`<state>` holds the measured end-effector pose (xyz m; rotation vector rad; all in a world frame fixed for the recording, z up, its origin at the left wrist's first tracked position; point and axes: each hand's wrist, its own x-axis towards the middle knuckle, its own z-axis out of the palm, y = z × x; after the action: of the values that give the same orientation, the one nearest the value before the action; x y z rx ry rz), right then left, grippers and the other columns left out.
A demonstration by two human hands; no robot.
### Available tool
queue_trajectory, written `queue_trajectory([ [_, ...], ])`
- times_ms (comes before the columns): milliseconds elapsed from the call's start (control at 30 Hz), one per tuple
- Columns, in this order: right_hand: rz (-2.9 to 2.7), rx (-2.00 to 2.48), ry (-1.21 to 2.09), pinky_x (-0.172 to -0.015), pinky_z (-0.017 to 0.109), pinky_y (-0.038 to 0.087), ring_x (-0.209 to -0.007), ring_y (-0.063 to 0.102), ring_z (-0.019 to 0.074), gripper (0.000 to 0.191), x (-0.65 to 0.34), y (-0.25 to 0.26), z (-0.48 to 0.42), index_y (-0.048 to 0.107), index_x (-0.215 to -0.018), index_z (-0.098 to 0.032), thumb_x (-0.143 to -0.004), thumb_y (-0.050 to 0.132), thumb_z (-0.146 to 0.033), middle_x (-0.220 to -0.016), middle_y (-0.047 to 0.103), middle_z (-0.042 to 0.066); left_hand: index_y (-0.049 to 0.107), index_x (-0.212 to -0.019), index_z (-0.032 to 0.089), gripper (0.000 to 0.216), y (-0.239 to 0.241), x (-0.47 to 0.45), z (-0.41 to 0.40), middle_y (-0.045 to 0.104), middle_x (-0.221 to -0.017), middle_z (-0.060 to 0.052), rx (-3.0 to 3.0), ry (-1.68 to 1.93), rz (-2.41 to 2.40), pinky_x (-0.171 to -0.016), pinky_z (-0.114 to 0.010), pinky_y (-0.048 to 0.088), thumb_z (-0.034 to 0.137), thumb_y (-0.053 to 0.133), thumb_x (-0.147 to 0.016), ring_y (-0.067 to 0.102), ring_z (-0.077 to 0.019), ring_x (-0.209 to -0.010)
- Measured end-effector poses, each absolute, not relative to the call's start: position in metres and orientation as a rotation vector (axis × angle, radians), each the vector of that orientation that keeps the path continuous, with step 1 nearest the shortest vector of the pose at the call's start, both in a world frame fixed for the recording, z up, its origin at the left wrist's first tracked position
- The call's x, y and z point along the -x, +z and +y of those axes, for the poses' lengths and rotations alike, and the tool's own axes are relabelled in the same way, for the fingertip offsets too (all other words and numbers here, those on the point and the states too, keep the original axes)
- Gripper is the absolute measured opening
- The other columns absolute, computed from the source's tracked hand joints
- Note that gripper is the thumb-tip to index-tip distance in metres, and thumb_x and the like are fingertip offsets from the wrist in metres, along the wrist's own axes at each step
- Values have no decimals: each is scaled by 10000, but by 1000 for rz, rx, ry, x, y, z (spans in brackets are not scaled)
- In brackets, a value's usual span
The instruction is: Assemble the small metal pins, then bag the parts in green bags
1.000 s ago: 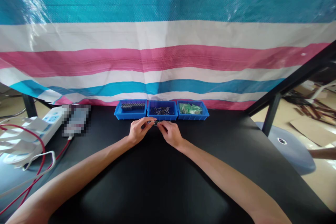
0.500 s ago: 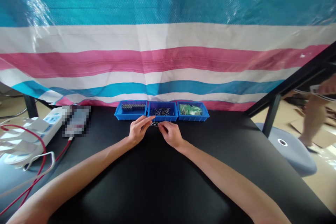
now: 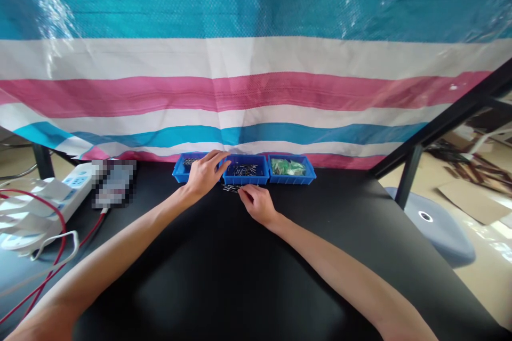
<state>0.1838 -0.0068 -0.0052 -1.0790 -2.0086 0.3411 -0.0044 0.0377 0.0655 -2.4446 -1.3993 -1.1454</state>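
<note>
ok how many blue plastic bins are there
3, in a row: left bin, partly hidden behind the left hand; middle bin; right bin.

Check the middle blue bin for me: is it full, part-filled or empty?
Part-filled: loose, thin metal pieces lie scattered in the middle blue bin, with bare blue showing beside them.

Three blue trays [image 3: 292, 179] line the far edge of the black table [image 3: 340, 213], slim metal pieces [image 3: 229, 188] lying before the middle one. Near the left edge sit a power strip [image 3: 82, 176] and red cable [image 3: 100, 220].
</note>
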Motion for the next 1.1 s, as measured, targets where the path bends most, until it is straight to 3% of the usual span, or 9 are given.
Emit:
queue_trajectory([
  [200, -2062, 1197, 281, -661, 241, 466, -701, 624, 148, 194, -184, -6, -5, 670, -958, -196, -918, 482, -220, -833, 672, 43, 675, -931, 188, 194, 30, 7, 11, 706, -818, -25, 2543, -1138, -1363, -586, -186, 424, 271, 501, -910, 620, -99, -639],
  [333, -2117, 1286, 256, -671, 243, 471, -725, 630, 150, 186, -184, -8, -3, 671, -990, -203, -887, 517, -184, -889, 666, 39, 693, -836, 207, 184, 18, 9, 8, 693, -683, -14, 2626, -773, -1415, -507, -214, 362, 259, 520, -870, 596, -121, -546],
  [433, -2128, 1313, 242, -653, 240, 465, -728, 632, 152, 173, -183, -10, -2, 671, -971, -204, -875, 531, -173, -877, 663, 37, 692, -826, 219, 185, 23, 9, 8, 705, -716, -30, 2639, -498, -1504, -496, -236, 329, 266, 515, -859, 618, -159, -574],
  [633, -2120, 1324, 248, -657, 245, 470, -727, 640, 157, 151, -183, -9, -3, 673, -932, -204, -862, 546, -161, -876, 668, 33, 668, -894, 228, 161, 29, 8, 6, 709, -790, -42, 2653, -286, -1588, -517, -257, 332, 304, 536, -842, 661, -218, -680],
  [900, -2124, 1320, 243, -663, 246, 474, -745, 647, 163, 151, -183, -10, -2, 674, -919, -212, -854, 548, -159, -880, 675, 32, 640, -828, 207, 180, 26, 9, 9, 690, -790, -55, 2716, -226, -1559, -519, -260, 324, 204, 464, -863, 658, -212, -695],
  [1100, -2063, 1262, 301, -701, 258, 480, -743, 634, 163, 158, -183, -6, -4, 646, -983, -202, -893, 516, -190, -862, 666, 40, 600, -904, 194, 180, 32, 4, 2, 672, -897, -66, 2707, -324, -1543, -504, -259, 303, 171, 422, -890, 640, -185, -668],
])
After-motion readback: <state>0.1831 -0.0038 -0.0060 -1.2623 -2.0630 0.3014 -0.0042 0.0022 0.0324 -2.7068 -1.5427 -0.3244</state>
